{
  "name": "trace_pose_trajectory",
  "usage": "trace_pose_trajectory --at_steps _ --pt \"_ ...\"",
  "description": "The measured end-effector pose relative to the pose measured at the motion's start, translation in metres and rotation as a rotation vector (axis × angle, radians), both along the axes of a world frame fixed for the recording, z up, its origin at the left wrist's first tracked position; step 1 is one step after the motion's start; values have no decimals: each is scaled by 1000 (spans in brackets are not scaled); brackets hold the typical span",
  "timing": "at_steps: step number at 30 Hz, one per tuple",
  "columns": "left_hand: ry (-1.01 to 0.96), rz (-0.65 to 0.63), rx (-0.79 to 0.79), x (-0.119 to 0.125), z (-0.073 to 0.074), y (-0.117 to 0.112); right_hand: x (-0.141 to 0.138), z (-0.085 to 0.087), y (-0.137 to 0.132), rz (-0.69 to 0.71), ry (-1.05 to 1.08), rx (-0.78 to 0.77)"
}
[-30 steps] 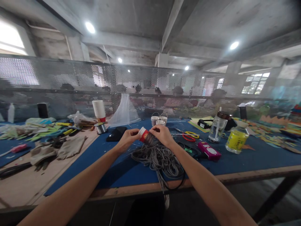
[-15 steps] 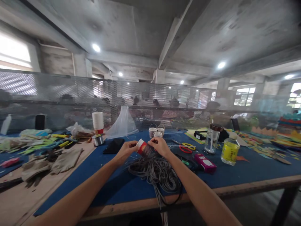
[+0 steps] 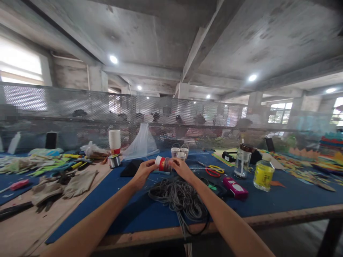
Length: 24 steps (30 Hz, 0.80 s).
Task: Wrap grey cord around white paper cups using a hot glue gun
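Left hand [image 3: 143, 171] and right hand [image 3: 182, 167] clamp the red-and-white cup [image 3: 161, 163] — held just above the grey cord pile [image 3: 183, 198] on the counter [image 3: 268, 204]. Wrapping appears underway — steady cord tension required.

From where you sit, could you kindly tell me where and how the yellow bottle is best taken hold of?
I would grip the yellow bottle round the middle of its body, below the cap, coming from the near right side. It stands upright on the blue mat and its body is round, while the clear jar and the pink box crowd its left.
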State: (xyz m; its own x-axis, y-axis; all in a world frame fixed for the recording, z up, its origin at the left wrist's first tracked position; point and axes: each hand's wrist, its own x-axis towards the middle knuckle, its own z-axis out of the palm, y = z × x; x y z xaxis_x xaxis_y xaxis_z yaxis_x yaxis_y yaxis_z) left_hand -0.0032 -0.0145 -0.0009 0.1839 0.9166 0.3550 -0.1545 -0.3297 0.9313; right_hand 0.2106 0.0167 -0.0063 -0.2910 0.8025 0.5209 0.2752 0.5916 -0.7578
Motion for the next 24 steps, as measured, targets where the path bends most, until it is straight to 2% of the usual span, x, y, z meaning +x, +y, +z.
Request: trace_pose_trajectory --at_steps 5,8,14,24 --pt "-50 -21 -25 0 2 -1 0 -3 -3 -6 14 -4" --pt "-71 -60 -21 0 4 -2 1 0 -9 14 10 23" --pt "-49 -50 -40 1 5 -4 -2 8 -20 18 -10 121" --pt "-2 -2 -8 5 3 -6 -1 15 -24 -114 19 255"
